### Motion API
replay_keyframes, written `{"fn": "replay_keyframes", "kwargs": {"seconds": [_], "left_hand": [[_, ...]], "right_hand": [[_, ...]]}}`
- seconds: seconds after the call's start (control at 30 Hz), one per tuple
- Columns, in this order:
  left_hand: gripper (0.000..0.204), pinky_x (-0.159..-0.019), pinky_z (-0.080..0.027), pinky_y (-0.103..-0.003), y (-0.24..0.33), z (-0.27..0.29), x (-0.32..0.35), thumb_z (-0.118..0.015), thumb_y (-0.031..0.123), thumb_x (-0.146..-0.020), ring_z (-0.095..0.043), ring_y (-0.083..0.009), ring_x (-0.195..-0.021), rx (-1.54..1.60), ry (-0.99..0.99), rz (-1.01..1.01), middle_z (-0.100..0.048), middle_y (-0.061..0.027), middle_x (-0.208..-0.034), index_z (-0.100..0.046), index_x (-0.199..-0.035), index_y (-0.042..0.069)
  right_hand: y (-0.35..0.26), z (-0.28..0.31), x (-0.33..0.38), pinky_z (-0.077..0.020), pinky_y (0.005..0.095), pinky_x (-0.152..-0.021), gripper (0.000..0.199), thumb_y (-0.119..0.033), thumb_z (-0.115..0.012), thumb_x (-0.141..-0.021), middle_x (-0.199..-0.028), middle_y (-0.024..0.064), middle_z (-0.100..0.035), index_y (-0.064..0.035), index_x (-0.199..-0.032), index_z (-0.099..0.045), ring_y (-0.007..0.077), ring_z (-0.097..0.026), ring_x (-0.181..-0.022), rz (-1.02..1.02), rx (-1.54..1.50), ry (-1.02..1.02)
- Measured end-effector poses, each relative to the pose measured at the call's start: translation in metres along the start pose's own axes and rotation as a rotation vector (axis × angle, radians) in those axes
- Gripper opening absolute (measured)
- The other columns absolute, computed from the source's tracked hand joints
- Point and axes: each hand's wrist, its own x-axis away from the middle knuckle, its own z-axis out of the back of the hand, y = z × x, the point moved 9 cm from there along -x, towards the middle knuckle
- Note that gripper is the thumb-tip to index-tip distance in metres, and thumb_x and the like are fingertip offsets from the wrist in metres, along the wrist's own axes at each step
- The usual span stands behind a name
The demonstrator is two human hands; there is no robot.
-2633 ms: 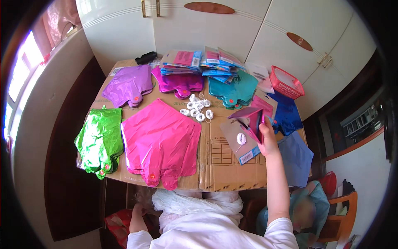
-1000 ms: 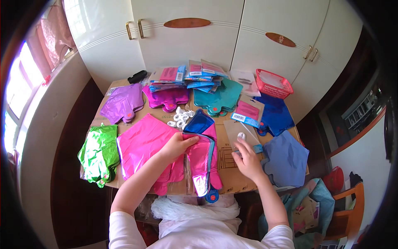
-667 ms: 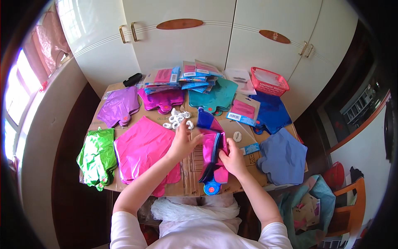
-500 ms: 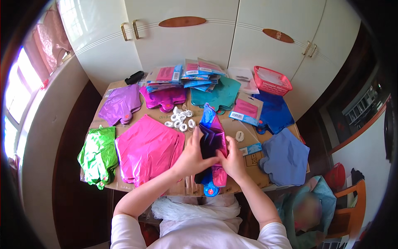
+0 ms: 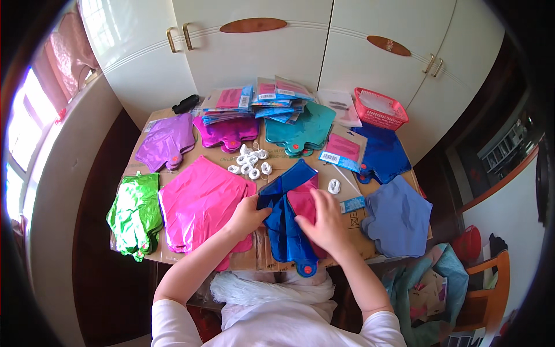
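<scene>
In front of me lies a partly folded bundle of flat foil balloons, a dark blue one (image 5: 283,225) with a pink one (image 5: 303,199) showing at its right side. A round tab with a red mark sits at its lower end. My left hand (image 5: 247,215) is closed on the left edge of the blue foil, thumb on top. My right hand (image 5: 325,222) grips the right side, its thumb over the blue foil and its fingers bent along the pink part. Just left is a stack of large pink foil balloons (image 5: 202,208).
Around the cardboard-covered table (image 5: 269,260) lie green (image 5: 136,211), purple (image 5: 165,141), teal (image 5: 300,130) and pale blue foil balloons (image 5: 399,220). White ribbon coils (image 5: 250,162), packaged sets (image 5: 280,99), a card pack (image 5: 344,150) and a pink basket (image 5: 380,110) stand farther back.
The bundle has been spread flatter, so more dark blue foil faces up and less pink shows. My left hand moved left and down to its edge; my right hand moved slightly right.
</scene>
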Motion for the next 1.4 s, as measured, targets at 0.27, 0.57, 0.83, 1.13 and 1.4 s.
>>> {"fn": "replay_keyframes", "kwargs": {"seconds": [0.27,0.57,0.83,1.13,1.4], "left_hand": [[0.025,-0.066,-0.051,-0.030,-0.014,0.013,-0.001,-0.064,0.007,-0.080,-0.064,-0.0139,-0.075,-0.123,0.025,-0.029,-0.067,-0.0099,-0.084,-0.060,-0.102,-0.005],[0.030,-0.065,-0.050,-0.036,-0.009,0.033,0.002,-0.067,0.017,-0.075,-0.066,-0.0236,-0.072,-0.353,0.038,0.041,-0.066,-0.0193,-0.076,-0.062,-0.091,-0.008],[0.029,-0.062,-0.050,-0.036,0.002,0.028,0.002,-0.063,0.016,-0.074,-0.066,-0.0243,-0.068,-0.384,0.013,0.062,-0.065,-0.0201,-0.072,-0.061,-0.089,-0.009],[0.044,-0.069,-0.050,-0.043,0.032,0.045,0.002,-0.069,0.028,-0.077,-0.065,-0.0382,-0.080,-0.599,0.201,-0.073,-0.064,-0.0248,-0.080,-0.057,-0.103,-0.005],[0.039,-0.064,-0.050,-0.043,0.089,0.037,0.048,-0.070,0.018,-0.077,-0.062,-0.0374,-0.071,-1.071,0.480,-0.477,-0.057,-0.0156,-0.084,-0.050,-0.107,0.003]], "right_hand": [[-0.002,-0.011,0.005,-0.0489,0.0441,-0.077,0.049,-0.009,-0.065,-0.075,-0.100,0.0204,-0.059,-0.0007,-0.119,-0.045,0.0365,-0.061,-0.089,-0.216,0.112,-0.210],[0.067,0.028,0.016,-0.0487,0.0408,-0.078,0.072,0.000,-0.068,-0.071,-0.090,0.0136,-0.061,-0.0069,-0.136,-0.035,0.0305,-0.061,-0.085,-0.409,0.147,-0.100],[0.010,-0.035,-0.033,-0.0359,0.0460,-0.102,0.043,-0.018,-0.061,-0.083,-0.128,0.0191,-0.049,-0.0033,-0.123,-0.053,0.0340,-0.046,-0.120,0.140,0.347,-0.220],[0.035,-0.066,-0.036,-0.0282,0.0485,-0.108,0.046,-0.028,-0.052,-0.089,-0.134,0.0201,-0.046,-0.0031,-0.128,-0.049,0.0345,-0.041,-0.127,0.155,0.267,-0.107],[0.027,-0.064,-0.036,-0.0293,0.0475,-0.108,0.045,-0.024,-0.051,-0.089,-0.134,0.0203,-0.046,-0.0082,-0.131,-0.049,0.0367,-0.041,-0.127,0.177,0.260,-0.094]]}}
